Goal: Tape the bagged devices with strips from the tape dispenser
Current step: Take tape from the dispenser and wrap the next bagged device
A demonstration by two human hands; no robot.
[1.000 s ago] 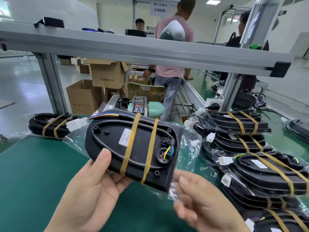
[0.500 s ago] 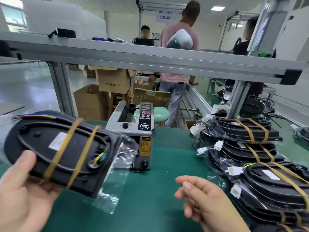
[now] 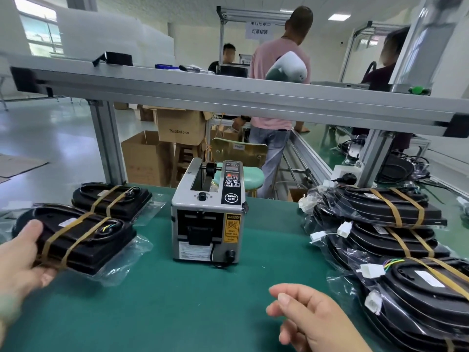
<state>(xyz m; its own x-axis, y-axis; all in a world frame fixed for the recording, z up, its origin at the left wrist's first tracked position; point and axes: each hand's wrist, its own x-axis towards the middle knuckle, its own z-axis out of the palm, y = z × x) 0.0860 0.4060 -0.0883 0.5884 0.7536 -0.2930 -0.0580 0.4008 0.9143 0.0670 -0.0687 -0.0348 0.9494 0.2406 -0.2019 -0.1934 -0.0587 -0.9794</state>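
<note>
Left hand (image 3: 17,260) pinches black oval plastic-bagged device (image 3: 83,237): thumb on top, fingers (image 3: 48,278) beneath. Right hand (image 3: 312,321) fingers loosely curled, empty.

Glossy pale floor (image 3: 50,138), cardboard boxes (image 3: 149,158), bright window (image 3: 42,31).

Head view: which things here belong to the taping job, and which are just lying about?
Job: dispenser; device in the left hand; second device behind it; device stack at right.
Lying about: boxes; stool; black case on the rail.
</note>
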